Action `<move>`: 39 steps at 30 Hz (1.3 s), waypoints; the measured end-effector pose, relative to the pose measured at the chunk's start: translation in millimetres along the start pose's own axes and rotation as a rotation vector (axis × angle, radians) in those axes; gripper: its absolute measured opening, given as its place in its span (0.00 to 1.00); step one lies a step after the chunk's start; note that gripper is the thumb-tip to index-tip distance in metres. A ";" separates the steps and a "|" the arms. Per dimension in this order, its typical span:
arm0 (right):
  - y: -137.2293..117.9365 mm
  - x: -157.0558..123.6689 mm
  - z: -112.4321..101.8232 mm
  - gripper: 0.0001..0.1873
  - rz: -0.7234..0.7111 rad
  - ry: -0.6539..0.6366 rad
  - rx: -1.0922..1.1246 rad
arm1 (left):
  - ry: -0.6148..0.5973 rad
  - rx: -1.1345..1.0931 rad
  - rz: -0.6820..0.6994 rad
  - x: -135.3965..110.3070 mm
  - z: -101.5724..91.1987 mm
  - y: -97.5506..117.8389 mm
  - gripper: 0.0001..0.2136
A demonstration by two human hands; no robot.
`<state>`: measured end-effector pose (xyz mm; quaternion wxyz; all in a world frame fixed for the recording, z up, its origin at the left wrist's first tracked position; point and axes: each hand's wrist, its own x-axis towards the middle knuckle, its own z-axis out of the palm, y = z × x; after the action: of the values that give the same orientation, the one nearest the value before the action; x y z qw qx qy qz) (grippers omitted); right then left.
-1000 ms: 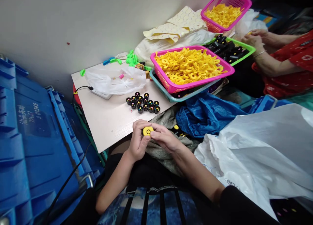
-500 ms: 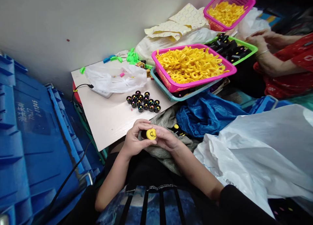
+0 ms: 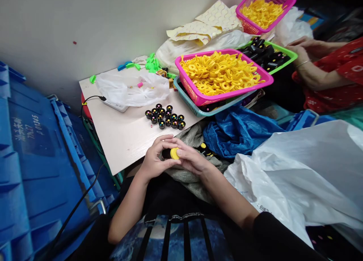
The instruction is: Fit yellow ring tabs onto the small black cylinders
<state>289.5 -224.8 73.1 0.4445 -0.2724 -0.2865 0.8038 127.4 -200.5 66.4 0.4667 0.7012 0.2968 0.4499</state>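
In front of my lap, my left hand (image 3: 153, 159) is wrapped round a small black cylinder with a yellow cap (image 3: 174, 153) at its end. From the other side my right hand (image 3: 193, 159) closes on the same piece, its thumb pressed to the yellow cap. Most of the black body is hidden by fingers. On the white table (image 3: 121, 147) just beyond stands a group of black round pieces (image 3: 168, 121) with pink, yellow or blue dots in them. A grey woven sack (image 3: 195, 180) lies under my hands, with more yellow-capped black pieces (image 3: 203, 146) in it.
A pink basket of yellow rings (image 3: 183, 70) rests on a teal basket (image 3: 181, 89). Behind are a green basket (image 3: 292, 58) of black pieces and a co-worker's hands (image 3: 303, 51). Blue crates (image 3: 45, 159) stand left; a white plastic bag (image 3: 300, 166) lies right.
The yellow cap has turned: its ringed face pointed at me before, and now its smooth side shows more. Both hands stay together around the piece.
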 end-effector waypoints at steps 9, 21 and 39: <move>-9.6 -12.5 -19.5 0.27 -0.172 0.205 -0.222 | -0.057 0.213 0.160 12.4 3.2 -5.6 0.22; -105.2 -51.9 -82.9 0.25 0.234 0.323 -1.628 | 0.215 0.390 -0.404 88.6 -108.9 -115.9 0.23; -238.5 123.4 -100.1 0.09 0.211 0.237 -2.377 | 0.292 0.441 -0.420 67.5 -115.5 -86.2 0.20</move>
<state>435.7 9.5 149.3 -0.1298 -0.6071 -0.7830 0.0386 51.1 -65.8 29.3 0.3387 0.6371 0.5888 0.3644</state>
